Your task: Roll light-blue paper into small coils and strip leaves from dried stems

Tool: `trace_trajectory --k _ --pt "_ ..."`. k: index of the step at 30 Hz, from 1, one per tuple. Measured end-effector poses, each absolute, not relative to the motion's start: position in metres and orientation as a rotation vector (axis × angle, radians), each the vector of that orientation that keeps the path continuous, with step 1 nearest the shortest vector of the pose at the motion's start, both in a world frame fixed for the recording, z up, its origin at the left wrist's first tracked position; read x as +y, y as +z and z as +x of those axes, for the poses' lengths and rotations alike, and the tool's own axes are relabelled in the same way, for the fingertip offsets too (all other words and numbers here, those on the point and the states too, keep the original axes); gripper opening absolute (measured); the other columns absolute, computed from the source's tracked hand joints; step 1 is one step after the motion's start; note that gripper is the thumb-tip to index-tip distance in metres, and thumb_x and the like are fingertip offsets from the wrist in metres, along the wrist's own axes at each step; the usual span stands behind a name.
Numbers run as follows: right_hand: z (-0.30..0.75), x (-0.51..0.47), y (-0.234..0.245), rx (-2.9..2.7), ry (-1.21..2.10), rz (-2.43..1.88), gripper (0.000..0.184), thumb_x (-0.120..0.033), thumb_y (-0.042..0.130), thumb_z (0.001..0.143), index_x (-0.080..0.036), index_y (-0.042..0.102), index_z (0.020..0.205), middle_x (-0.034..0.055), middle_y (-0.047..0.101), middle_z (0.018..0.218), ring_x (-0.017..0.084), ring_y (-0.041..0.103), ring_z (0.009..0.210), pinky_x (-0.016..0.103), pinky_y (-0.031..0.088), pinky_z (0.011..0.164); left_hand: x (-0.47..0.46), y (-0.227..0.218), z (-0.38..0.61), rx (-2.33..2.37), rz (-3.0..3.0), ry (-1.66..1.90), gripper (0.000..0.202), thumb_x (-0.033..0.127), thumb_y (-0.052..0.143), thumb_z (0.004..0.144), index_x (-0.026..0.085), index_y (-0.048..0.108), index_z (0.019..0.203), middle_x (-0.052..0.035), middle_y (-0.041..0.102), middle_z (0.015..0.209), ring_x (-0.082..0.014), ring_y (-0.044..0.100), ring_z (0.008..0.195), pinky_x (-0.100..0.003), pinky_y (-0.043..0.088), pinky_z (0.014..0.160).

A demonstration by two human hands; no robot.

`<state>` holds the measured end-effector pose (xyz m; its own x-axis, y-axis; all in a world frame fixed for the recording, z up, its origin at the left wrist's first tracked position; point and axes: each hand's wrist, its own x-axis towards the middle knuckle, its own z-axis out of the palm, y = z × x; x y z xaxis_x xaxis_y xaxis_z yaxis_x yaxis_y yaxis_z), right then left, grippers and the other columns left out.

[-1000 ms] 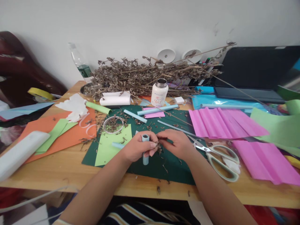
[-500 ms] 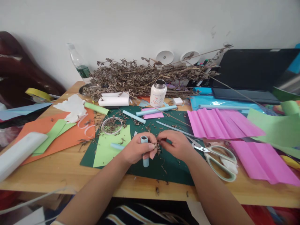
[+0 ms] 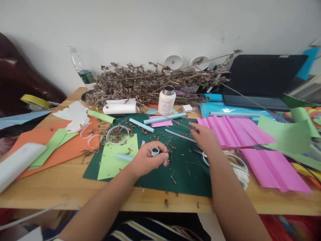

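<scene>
My left hand (image 3: 147, 159) is closed around a small light blue paper tube (image 3: 155, 151), held with its open end up. Dark bits show inside the tube; its lower part is hidden by my fingers. Over the right of the green cutting mat (image 3: 155, 184), my right hand (image 3: 204, 135) has its fingertips pinched at a thin dried stem (image 3: 179, 122). Below my right forearm, scissors (image 3: 237, 162) with pale handles lie partly covered. Crumbled dried leaves (image 3: 173, 146) are scattered over the mat. A white tape ring (image 3: 117, 135) encloses more crumbs, resting partly on a light green sheet (image 3: 107, 164).
A heap of dried plants (image 3: 140, 80) lies along the wall. In front stands an uncapped white bottle (image 3: 167, 101). Blue paper rolls (image 3: 141, 125) lie on the mat. Pink crepe paper (image 3: 273, 169) and a black laptop (image 3: 265, 78) are right; orange paper (image 3: 60, 150) is left.
My right hand has left the left hand's fingertips and moved right and away, to the dried stem. The blue tube has tipped, so its opening faces me more.
</scene>
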<state>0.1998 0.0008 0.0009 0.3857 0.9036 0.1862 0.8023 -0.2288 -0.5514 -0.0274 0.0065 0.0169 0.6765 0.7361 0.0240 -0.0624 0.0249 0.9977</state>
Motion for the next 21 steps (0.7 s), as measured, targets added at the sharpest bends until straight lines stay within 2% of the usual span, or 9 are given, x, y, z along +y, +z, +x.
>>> trace_trajectory --k 4,9,11,15,21 --pt "0.181 -0.007 0.007 -1.387 0.428 -1.729 0.021 -0.025 0.049 0.070 -0.019 0.058 0.088 0.0019 0.063 0.069 0.014 0.056 0.060 0.028 0.046 0.057 0.005 0.018 -0.024 0.734 1.507 0.701 0.012 0.024 0.050 0.069 0.015 0.048 0.062 0.0036 0.052 0.051 -0.0035 0.039 0.037 -0.016 0.031 0.039" --pt "0.138 -0.023 0.011 -1.392 0.657 -1.200 0.006 -0.020 0.050 0.073 -0.021 0.054 0.077 -0.0008 0.063 0.069 0.011 0.058 0.062 0.027 0.047 0.060 0.001 0.016 -0.019 0.791 1.664 0.770 0.012 0.023 0.051 0.069 0.015 0.051 0.059 0.0022 0.053 0.053 -0.0073 0.049 0.052 -0.019 0.039 0.054" --pt "0.130 -0.027 0.011 -1.470 0.634 -1.129 0.010 -0.015 0.050 0.073 -0.023 0.054 0.078 -0.0012 0.063 0.072 0.012 0.059 0.068 0.029 0.047 0.064 -0.001 0.014 -0.016 0.785 1.553 0.797 0.012 0.024 0.051 0.069 0.015 0.051 0.061 0.0027 0.052 0.051 -0.0061 0.046 0.047 -0.018 0.037 0.049" --pt "0.126 -0.029 0.011 -1.628 0.468 -1.029 0.019 -0.007 0.050 0.071 -0.024 0.053 0.080 -0.0002 0.064 0.077 0.015 0.058 0.076 0.032 0.046 0.069 -0.001 0.007 -0.012 0.705 1.200 0.820 0.015 0.029 0.053 0.068 0.015 0.049 0.066 0.0054 0.048 0.045 -0.0024 0.035 0.032 -0.015 0.027 0.033" --pt "0.125 -0.026 0.015 -1.711 0.323 -1.036 0.018 -0.006 0.051 0.070 -0.023 0.053 0.077 0.0009 0.064 0.079 0.013 0.058 0.075 0.027 0.047 0.068 0.000 0.004 -0.009 0.638 1.006 0.861 0.018 0.029 0.058 0.065 0.014 0.049 0.063 0.0049 0.049 0.043 -0.0017 0.035 0.031 -0.013 0.024 0.031"
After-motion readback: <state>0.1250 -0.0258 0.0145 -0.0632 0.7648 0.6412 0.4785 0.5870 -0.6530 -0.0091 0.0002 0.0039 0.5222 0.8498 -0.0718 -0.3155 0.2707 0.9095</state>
